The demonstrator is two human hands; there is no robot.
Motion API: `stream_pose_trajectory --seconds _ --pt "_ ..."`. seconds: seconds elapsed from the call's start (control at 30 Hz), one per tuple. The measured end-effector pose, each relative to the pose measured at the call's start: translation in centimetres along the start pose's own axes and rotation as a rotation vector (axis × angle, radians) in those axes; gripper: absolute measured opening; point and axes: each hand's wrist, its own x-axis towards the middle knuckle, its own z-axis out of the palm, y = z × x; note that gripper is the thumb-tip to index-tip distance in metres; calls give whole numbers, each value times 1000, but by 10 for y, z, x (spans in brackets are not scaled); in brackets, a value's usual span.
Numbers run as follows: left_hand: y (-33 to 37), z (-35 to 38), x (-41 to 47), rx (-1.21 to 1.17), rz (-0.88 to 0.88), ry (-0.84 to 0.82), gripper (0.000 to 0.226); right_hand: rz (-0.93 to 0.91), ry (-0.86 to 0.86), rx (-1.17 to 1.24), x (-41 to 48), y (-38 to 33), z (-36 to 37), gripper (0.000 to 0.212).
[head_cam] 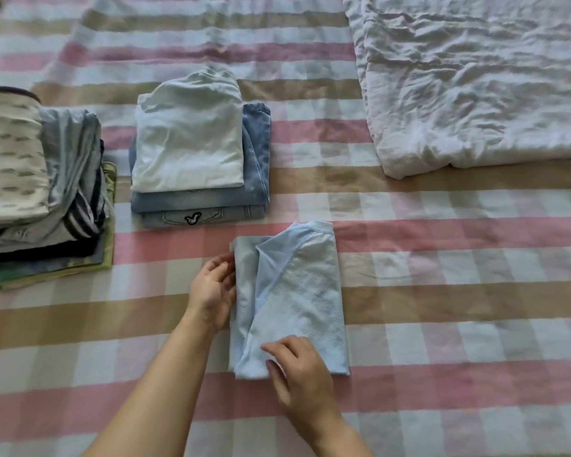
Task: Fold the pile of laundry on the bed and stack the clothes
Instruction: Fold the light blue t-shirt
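Checked pink, tan and white sheeting covers the bed (442, 291). On its near middle lies a light-blue shirt (307, 291), folded into a narrow upright rectangle. The left hand (211, 288) has a narrow grip pinching the shirt's left edge. The right hand (299, 371) has its grip curled on the lower fold. Just beyond sits a white top (188, 150) on folded denim (257, 166). A taller mixed stack (47, 209) stands far left, and a rumpled white quilt (475, 87) lies far right.

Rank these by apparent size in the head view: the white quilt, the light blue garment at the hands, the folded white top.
1. white quilt, cropped by the frame.
2. light blue garment, though it lies nearer the camera.
3. folded white top.
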Motion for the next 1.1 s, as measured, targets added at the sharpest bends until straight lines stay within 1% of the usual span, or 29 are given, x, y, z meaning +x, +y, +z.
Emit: stream_pose_trajectory --seconds 0.13,0.2,0.3,0.4,0.43,0.5,0.57,0.67,0.77,0.87,0.97,1.1 --pt "7 -18 -23 170 34 47 22 122 34 19 12 -8 -7 19" --pt "12 -29 -32 263 16 29 22 265 109 83 16 -14 -3 19" --pt "12 -41 -38 442 -5 -10 20 536 241 188 18 -17 2 22" --pt "4 -49 -38 656 -37 -68 44 734 349 108 19 -13 3 28" --pt "1 -50 -40 690 -64 -90 48 792 367 71 20 -11 1 31" --pt "-7 -50 -43 716 -114 -121 49 897 355 27 25 -5 -8 37" --pt "-14 -50 -43 734 -115 -128 48 962 278 16 31 4 -16 46" --pt "-20 -44 -42 686 -71 -112 44 952 186 84 45 21 -26 47" --pt "-22 -30 -36 628 -23 -63 39 916 131 114 57 34 -30 40" --pt "-26 -13 -28 639 41 -31 36 906 107 191 63 44 -29 34" --pt "-33 -4 -25 654 130 -54 35 876 80 271 64 53 -28 23" --pt "-40 0 -29 612 142 -138 41 795 85 472 58 54 -31 11"
